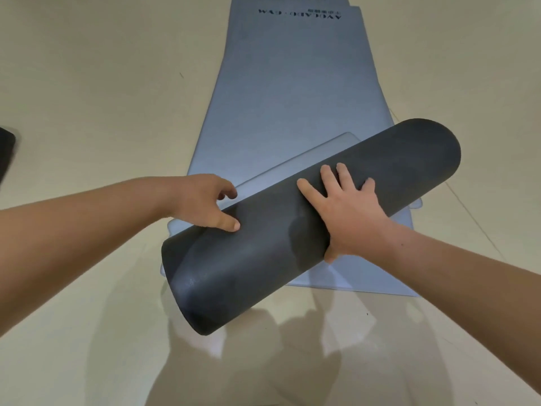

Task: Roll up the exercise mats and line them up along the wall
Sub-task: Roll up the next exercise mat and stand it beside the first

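Note:
A dark grey rolled mat lies slanted across the near end of a flat blue-grey mat that stretches away from me. The free end of the rolled mat shows as a pale flap along its far side. My left hand sits on the roll's left part, thumb on top and fingers curled over the far side. My right hand lies flat on the middle of the roll with fingers spread and thumb down the near side. Under the flat mat another mat's edge shows, with black lettering at the far end.
The floor is smooth beige all around the mats. A dark object pokes in at the left edge. Thin floor joints run to the right of the mats.

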Available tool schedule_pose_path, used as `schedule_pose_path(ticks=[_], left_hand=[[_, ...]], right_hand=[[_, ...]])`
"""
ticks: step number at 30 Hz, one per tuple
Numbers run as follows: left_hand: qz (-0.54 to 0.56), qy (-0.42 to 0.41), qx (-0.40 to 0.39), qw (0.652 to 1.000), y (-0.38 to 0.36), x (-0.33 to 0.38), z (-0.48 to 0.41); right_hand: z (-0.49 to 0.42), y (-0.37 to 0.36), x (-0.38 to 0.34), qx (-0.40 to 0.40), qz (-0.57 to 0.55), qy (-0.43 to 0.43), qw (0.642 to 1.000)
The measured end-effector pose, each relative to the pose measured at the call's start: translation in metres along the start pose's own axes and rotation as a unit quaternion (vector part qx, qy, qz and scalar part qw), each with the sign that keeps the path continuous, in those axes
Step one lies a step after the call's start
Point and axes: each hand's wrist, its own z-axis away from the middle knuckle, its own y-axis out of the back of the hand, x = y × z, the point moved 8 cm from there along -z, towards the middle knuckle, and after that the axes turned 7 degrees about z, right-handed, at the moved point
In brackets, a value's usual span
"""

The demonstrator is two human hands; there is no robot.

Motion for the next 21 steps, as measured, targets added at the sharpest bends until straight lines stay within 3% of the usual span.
schedule_pose_path(ticks=[4,7,9,11,13,14,17,18,19,21], left_hand=[[-0.08,0.001,-0.023,0.997,-0.021,0.02,0.018],[-0.099,0.008,0.017,0.995,-0.032,0.003,0.007],[-0.05,0.001,0.035,0.998,-0.02,-0.016,-0.005],[0.05,0.015,0.016,0.999,-0.001,-0.039,-0.014],[0.145,0.033,0.007,0.989,0.013,-0.061,-0.024],[0.169,0.037,0.007,0.985,0.015,-0.068,-0.03],[0.177,0.035,0.004,0.984,0.011,-0.072,-0.043],[0.181,0.035,0.005,0.983,0.01,-0.07,-0.044],[0.192,0.035,0.003,0.981,0.009,-0.068,-0.043],[0.231,0.04,-0.001,0.972,0.001,-0.064,-0.037]], right_hand=[[-0.032,0.02,0.008,-0.01,-0.021,0.034,0.999],[-0.052,0.039,0.011,-0.002,-0.053,0.043,0.998],[-0.059,0.049,0.014,0.032,-0.102,0.017,0.994],[-0.056,0.05,0.027,0.118,-0.167,-0.057,0.977],[-0.043,0.029,0.037,0.2,-0.299,-0.148,0.921],[-0.036,0.007,0.038,0.195,-0.408,-0.189,0.872],[-0.024,-0.063,-0.001,-0.008,-0.726,-0.256,0.638],[-0.023,-0.071,-0.015,-0.051,-0.769,-0.244,0.589],[-0.025,-0.073,-0.02,-0.063,-0.792,-0.227,0.563],[-0.034,-0.068,-0.011,-0.057,-0.802,-0.202,0.56]])
